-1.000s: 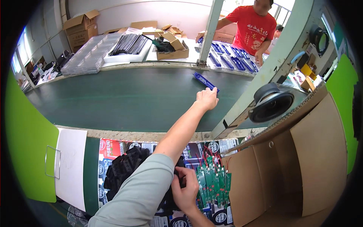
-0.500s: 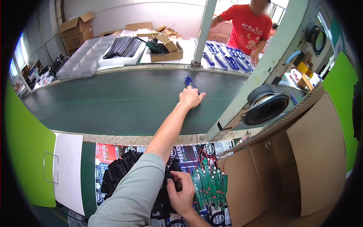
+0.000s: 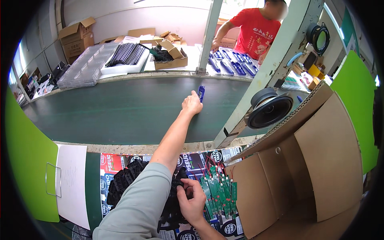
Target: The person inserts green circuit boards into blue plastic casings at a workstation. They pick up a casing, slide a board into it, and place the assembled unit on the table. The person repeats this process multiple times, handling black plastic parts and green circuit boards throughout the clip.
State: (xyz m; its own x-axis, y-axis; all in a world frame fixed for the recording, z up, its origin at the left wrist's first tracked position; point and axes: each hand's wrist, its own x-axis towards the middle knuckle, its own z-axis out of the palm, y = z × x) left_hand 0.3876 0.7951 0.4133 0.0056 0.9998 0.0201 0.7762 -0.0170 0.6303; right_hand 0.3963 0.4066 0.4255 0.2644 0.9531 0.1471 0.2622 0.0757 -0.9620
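Note:
My left hand (image 3: 192, 104) reaches far out over the dark green belt, index finger stretched. Just right of that finger lies a narrow blue casing (image 3: 201, 93), its lower end against or very close to the hand; some of my fingers are hidden. Nearer to me, my right hand (image 3: 193, 202) pinches a black plastic part (image 3: 178, 183) between thumb and fingers, above a pile of similar black parts (image 3: 127, 179). My left forearm covers some of that pile. Beside the right hand lies a bunch of green circuit boards (image 3: 219, 192) with red wires.
An open cardboard box (image 3: 256, 192) stands at the right, below a round speaker (image 3: 270, 110) by a slanted post (image 3: 280, 60). Across the belt (image 3: 112, 108), a person in red (image 3: 256, 32) stands behind several blue casings (image 3: 234, 66). A white sheet (image 3: 72, 180) is at left.
My left hand has shifted slightly left, and the blue casing, previously under its fingers, now shows beside it and stands straighter. My right hand keeps its pinch. The whole view has tilted a little.

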